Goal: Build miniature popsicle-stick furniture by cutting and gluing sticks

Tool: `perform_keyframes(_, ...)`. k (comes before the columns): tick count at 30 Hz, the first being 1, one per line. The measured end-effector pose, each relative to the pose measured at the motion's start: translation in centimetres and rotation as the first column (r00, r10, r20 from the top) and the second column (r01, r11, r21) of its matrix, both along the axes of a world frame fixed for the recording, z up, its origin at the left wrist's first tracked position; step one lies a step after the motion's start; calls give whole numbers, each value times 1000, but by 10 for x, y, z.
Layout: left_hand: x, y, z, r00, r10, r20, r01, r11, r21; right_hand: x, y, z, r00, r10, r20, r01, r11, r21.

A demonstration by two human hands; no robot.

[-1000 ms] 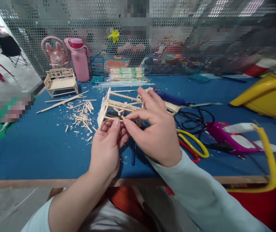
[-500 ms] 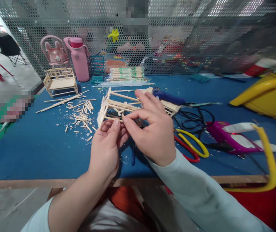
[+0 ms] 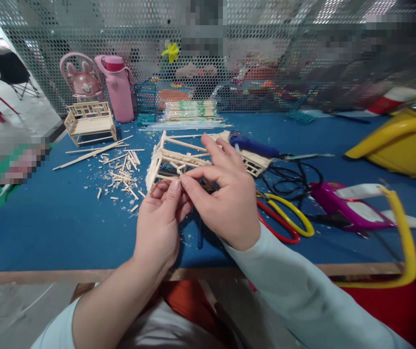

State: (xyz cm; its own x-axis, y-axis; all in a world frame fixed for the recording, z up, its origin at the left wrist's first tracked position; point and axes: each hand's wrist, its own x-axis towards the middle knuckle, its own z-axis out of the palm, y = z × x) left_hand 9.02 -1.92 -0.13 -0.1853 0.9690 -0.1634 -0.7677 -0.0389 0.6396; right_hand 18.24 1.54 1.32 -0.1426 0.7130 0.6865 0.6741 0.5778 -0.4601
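Observation:
A small frame of pale wooden sticks [image 3: 186, 143] lies on its side on the blue table, just beyond my hands. My left hand [image 3: 162, 208] is palm up at the frame's near edge, its fingers curled round the lower stick of the frame. My right hand [image 3: 226, 194] comes in from the right, thumb and index finger pinched on a small wooden piece [image 3: 181, 169] near my left fingertips. The other fingers of that hand are raised over the frame. Where the pinched piece meets the frame is too small to tell.
Cut stick bits [image 3: 124, 177] litter the blue table [image 3: 66, 218] on the left. A miniature wooden bench [image 3: 90, 125] and a pink bottle [image 3: 120, 92] stand behind them. To the right are red-and-yellow-handled pliers [image 3: 291, 213], a purple glue gun [image 3: 353, 208] and black cable.
My right hand has shifted slightly left, its pinch now closer to my left fingertips. My left hand and the frame are almost unmoved.

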Motion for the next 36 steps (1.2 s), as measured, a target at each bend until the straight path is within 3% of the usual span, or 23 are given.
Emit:
perform_keyframes(7,1,0,-1,999,-15,50,14,1000,25,1,-1,-1,1000,14,18,-14,1000,16)
perform_keyframes(12,-1,-3,1,1000,-22,2,22,1000,9,2,1,-2,999,27,18,-27,999,33)
perform_keyframes(15,-8,-21,1,975,-148,-169,137,988,-74,4,2,-3,999,42,34,-44,998,49)
perform_keyframes(17,-17,-38,-1,897,-231,-378,199,972,-123,6,3,-3,997,59,44,-61,997,54)
perform_keyframes(20,-38,-57,-6,702,-101,-705,128,992,-14,8,5,-4,996,78,51,-81,995,57)
perform_keyframes(22,-56,-55,-6,489,186,-852,35,972,232,9,6,-4,994,90,60,-93,994,58)
perform_keyframes(24,-71,-40,-4,253,543,-801,30,823,567,10,7,-4,992,102,76,-106,993,54)
perform_keyframes(25,-77,-29,-2,109,664,-740,115,731,673,10,7,-4,991,105,83,-110,993,53)
perform_keyframes(26,-81,-18,0,-23,725,-688,213,676,705,10,7,-4,990,106,88,-111,992,53)
perform_keyframes(28,-86,2,6,-170,768,-618,377,630,679,10,7,-4,990,102,92,-107,993,55)
perform_keyframes(30,-89,16,14,-155,787,-598,437,597,673,10,8,-3,991,101,91,-107,993,59)
perform_keyframes(33,-93,33,27,75,822,-565,427,485,763,11,11,0,986,126,105,-133,989,59)
perform_keyframes(34,-94,38,30,145,803,-578,414,482,773,12,13,2,983,143,118,-150,987,53)
perform_keyframes(35,-94,44,33,202,749,-631,381,533,755,14,16,4,978,159,131,-166,985,42)
perform_keyframes(36,-93,50,35,253,641,-724,336,644,688,15,18,6,974,172,144,-178,984,28)
